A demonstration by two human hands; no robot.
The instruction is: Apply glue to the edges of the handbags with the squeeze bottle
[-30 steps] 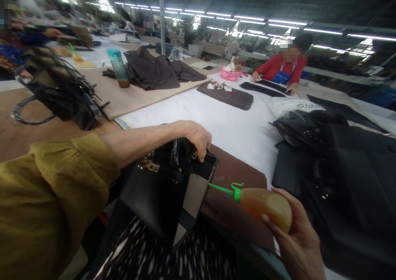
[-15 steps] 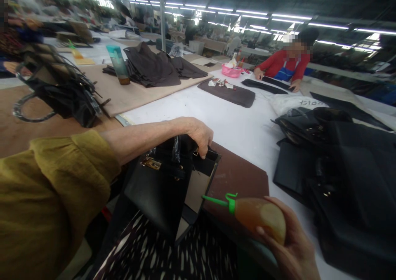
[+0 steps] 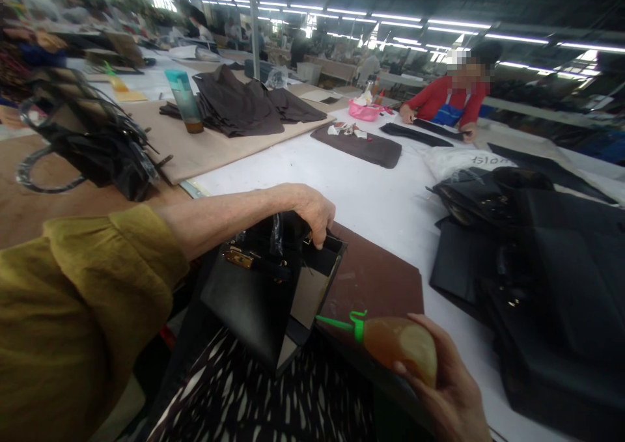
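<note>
A black handbag (image 3: pixel 249 299) with gold hardware rests tilted on my lap, its side panel open and a beige lining showing. My left hand (image 3: pixel 315 213) reaches over it with fingers closed on the bag's upper edge. In my right hand (image 3: pixel 446 377) is a squeeze bottle (image 3: pixel 398 344) of amber-brown liquid with a green nozzle. The nozzle tip lies at the edge of the bag's open side; whether it touches cannot be told. A brown board (image 3: pixel 378 273) lies on the table just beyond the bag.
Black bags (image 3: pixel 551 266) are piled on the right. More bags (image 3: pixel 92 136) stand at the left, near a teal-capped bottle (image 3: pixel 183 100) and dark fabric pieces (image 3: pixel 239 103). Across the white table (image 3: pixel 293 175) a person in red sleeves (image 3: pixel 449 97) handles a black strip.
My right hand has shifted the squeeze bottle slightly left, along the bag's side edge. The bag has tilted a little; my left hand keeps its place on it.
</note>
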